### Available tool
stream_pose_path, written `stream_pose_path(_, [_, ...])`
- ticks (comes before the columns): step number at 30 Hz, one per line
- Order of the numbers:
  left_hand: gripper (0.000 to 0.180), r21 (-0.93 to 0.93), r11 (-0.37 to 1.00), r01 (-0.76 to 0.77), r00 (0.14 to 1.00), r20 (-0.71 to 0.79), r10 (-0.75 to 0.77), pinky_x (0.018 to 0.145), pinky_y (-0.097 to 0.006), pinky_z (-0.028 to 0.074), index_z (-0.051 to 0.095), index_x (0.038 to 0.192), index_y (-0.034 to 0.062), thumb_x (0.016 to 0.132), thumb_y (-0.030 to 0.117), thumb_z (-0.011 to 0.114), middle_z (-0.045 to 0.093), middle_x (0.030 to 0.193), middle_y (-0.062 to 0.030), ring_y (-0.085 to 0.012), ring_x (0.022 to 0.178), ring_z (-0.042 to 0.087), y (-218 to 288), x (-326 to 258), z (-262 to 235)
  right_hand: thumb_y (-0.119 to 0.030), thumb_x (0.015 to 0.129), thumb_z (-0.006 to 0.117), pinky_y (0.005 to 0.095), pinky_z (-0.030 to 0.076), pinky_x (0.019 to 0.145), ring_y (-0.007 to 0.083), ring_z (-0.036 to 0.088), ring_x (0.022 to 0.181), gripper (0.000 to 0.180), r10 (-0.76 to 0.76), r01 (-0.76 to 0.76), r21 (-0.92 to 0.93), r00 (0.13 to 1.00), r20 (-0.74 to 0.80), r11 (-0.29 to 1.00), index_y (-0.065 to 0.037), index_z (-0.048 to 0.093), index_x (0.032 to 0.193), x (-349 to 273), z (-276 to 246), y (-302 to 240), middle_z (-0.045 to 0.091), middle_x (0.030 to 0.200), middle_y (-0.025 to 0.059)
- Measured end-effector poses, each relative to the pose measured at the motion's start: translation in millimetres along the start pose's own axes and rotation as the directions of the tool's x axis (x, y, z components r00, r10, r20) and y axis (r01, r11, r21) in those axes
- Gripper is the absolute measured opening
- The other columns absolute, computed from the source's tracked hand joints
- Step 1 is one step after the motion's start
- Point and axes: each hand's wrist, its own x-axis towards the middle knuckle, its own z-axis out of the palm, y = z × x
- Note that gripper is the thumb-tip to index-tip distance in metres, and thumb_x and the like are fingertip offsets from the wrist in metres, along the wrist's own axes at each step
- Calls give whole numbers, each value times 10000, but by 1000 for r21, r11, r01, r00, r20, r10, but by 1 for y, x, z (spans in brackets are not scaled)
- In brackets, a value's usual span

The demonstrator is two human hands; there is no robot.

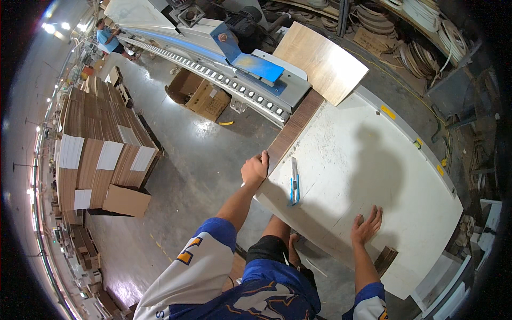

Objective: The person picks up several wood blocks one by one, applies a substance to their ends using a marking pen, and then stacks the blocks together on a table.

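The left hand (255, 169) sat at the near end of a dark-brown wood-grain strip (294, 129), its fingers curled in close together, probably to keep that end lined up; I could not tell whether they were clamped on the strip or on the corner under it. The strip lay along the left edge of the white surface (333, 154), its far end toward the edge-banding machine (256, 66), a position that seemed to suit the roller track (210, 68) there. The right hand (367, 228) held nothing — its fingers were slightly apart over the surface, perhaps for balance, though contact was unclear. A blue-handled utility knife (294, 182) lay just beside the strip, likely parked within easy reach of the left hand.

The surface was smooth and pale, scuffed with thin dark marks, with a curved-looking outline that the lens may have exaggerated. At its far end a light wood-grain panel (320, 61) shone, flat and straight-sided, against the strip's darker, lined face. A short dark-brown block (385, 260) showed next to the right forearm — blunt and narrow.
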Motion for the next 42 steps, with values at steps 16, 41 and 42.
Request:
stream_pose_path(16, [647, 2, 1000, -2, 1000, 11, 2, 1009, -522, 542, 778, 1261, 165, 1065, 625, 367, 763, 1172, -224, -447, 1135, 706, 1, 2, 0, -390, 1043, 566, 521, 214, 1276, 365, 293, 1565, 708, 25, -26, 22, 999, 45, 999, -100, 335, 1645, -1, 0, 1, 317, 1701, 165])
stream_pose_path(41, [652, 27, 1000, -13, 1000, 6, 13, 978, -531, 557, 772, 1278, 172, 1072, 631, 356, 767, 1138, -234, -453, 1089, 721, -5, 5, 6, -506, 1075, 503, 572, 240, 1260, 403, 318, 1550, 703, 14, -15, 24, 999, 40, 1000, -39, 408, 1593, -1, 2, 3, 354, 1671, 207])
stream_pose_path(42, [650, 27, 1000, -13, 1000, 10, 13, 976, -533, 558, 772, 1280, 173, 1072, 628, 357, 767, 1138, -234, -454, 1084, 722, -5, 5, 6, -496, 1077, 503, 571, 238, 1262, 401, 313, 1552, 699, 9, -10, 32, 999, 34, 999, -41, 400, 1598, -1, 3, 3, 348, 1675, 203])
